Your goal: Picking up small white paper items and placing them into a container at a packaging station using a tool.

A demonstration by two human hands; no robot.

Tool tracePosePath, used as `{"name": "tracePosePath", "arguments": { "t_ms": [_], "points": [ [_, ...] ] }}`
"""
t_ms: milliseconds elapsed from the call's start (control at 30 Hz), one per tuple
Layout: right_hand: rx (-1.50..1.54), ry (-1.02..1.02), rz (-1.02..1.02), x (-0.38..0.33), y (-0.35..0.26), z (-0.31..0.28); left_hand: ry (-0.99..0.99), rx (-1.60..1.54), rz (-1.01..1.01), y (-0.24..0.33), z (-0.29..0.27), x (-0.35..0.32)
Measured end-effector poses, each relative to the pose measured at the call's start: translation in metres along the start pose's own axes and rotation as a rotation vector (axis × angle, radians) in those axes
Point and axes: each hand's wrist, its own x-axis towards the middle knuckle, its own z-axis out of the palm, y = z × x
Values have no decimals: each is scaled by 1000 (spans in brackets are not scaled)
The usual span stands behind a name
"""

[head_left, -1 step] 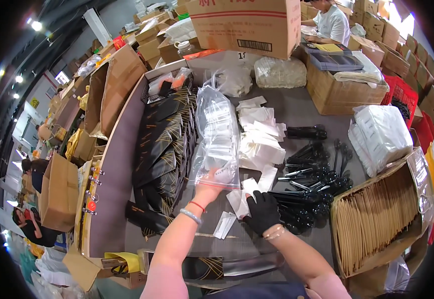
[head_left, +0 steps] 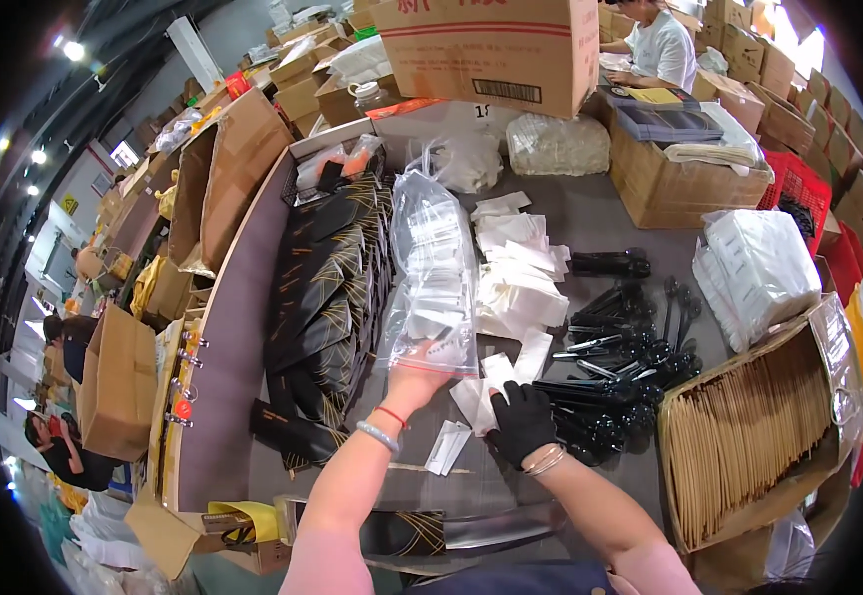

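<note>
My left hand [head_left: 418,378] reaches into the mouth of a clear zip bag [head_left: 433,268] filled with small white packets. Plastic and glare blur its fingers, so their grip cannot be made out. In a black fingerless glove, my right hand [head_left: 524,421] is closed with its fingertips on a white paper packet [head_left: 471,405], below a loose heap of white packets [head_left: 521,288]. Two narrow white packets [head_left: 446,448] lie between my wrists. Right of the glove is a pile of black plastic spoons [head_left: 610,397]. Black sleeves with gold lines [head_left: 322,288] overlap left of the bag.
An open carton of brown card pieces [head_left: 749,446] stands at the right, below a clear-wrapped white stack [head_left: 754,273]. Cardboard boxes [head_left: 689,188] and a large carton [head_left: 491,55] border the far side. A raised panel [head_left: 238,317] edges the table's left. Another person [head_left: 660,45] sits beyond.
</note>
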Motion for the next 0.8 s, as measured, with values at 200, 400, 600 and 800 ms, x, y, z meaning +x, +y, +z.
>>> {"name": "tracePosePath", "arguments": {
  "t_ms": [200, 400, 600, 800],
  "points": [
    [-47, -107, -349, -29, 16, -2, -298, -112, 38, -11, -36, -59],
    [340, 41, -358, -60, 37, -67, -13, 10, 190, -24, -43, -99],
    [223, 626, 608, -230, 189, -92, 117, -23, 268, -31, -26, -157],
    [-383, 190, 1083, -335, 254, -88, -18, 57, 217, -29, -10, -173]
  ]
}}
